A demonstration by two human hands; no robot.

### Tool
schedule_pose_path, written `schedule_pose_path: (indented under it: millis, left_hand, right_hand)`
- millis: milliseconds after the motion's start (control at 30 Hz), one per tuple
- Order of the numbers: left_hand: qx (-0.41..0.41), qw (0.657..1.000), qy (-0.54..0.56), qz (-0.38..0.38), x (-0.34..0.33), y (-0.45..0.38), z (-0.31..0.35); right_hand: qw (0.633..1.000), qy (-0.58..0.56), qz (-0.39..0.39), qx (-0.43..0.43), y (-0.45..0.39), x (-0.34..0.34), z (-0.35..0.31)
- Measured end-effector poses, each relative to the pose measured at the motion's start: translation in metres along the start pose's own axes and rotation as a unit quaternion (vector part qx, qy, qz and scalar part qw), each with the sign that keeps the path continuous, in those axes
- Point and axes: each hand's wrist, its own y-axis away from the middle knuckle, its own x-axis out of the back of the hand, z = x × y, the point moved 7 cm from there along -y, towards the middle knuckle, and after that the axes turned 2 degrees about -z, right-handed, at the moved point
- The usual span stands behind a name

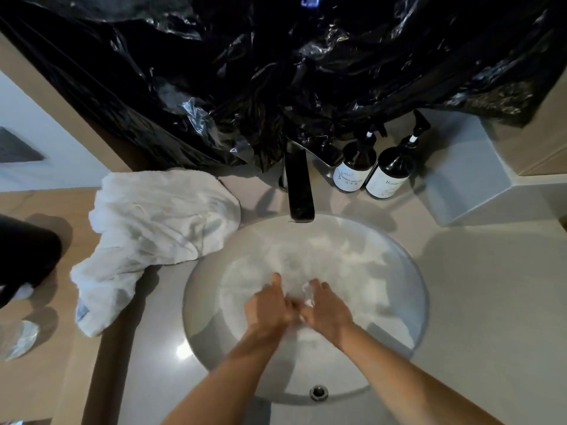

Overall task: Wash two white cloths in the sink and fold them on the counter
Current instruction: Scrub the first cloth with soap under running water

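Note:
A round grey sink holds a white cloth lying wet in the basin. Both my hands are down in it, close together at the middle. My left hand and my right hand each grip a bunched fold of that cloth, knuckles almost touching. A second white cloth lies crumpled on the counter to the left of the sink, one end trailing toward the front. The black faucet juts over the basin's far rim; I see no water running.
Two dark pump bottles stand behind the sink at the right, beside a grey box. Black plastic sheeting covers the wall above. A dark object sits at the left edge. The overflow hole is on the near wall.

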Motion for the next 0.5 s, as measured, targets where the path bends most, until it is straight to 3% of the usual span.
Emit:
schedule_pose_path:
  millis: [67,167,233,333,400,500]
  left_hand:
    - [0.015,0.999,0.014,-0.025,-0.016,-0.01,-0.006]
    - [0.017,0.998,0.051,0.033,-0.019,-0.023,-0.007]
    - [0.026,0.99,0.12,0.065,-0.027,-0.03,-0.012]
    - [0.107,0.955,0.277,0.027,-0.047,-0.038,-0.024]
    - [0.175,0.941,0.288,-0.033,-0.064,-0.05,-0.031]
    - [0.18,0.948,0.251,-0.07,-0.062,-0.061,-0.022]
  right_hand:
    - [0.998,0.006,0.061,0.021,-0.004,-0.008,0.008]
    - [0.981,0.084,0.169,0.047,-0.005,-0.015,0.01]
    - [0.981,0.09,0.17,0.036,-0.014,-0.016,0.013]
    - [0.987,0.071,0.144,0.026,-0.033,-0.013,0.017]
    - [0.992,0.023,0.119,-0.017,-0.048,-0.015,0.024]
    - [0.975,-0.133,0.137,-0.115,-0.053,-0.014,0.035]
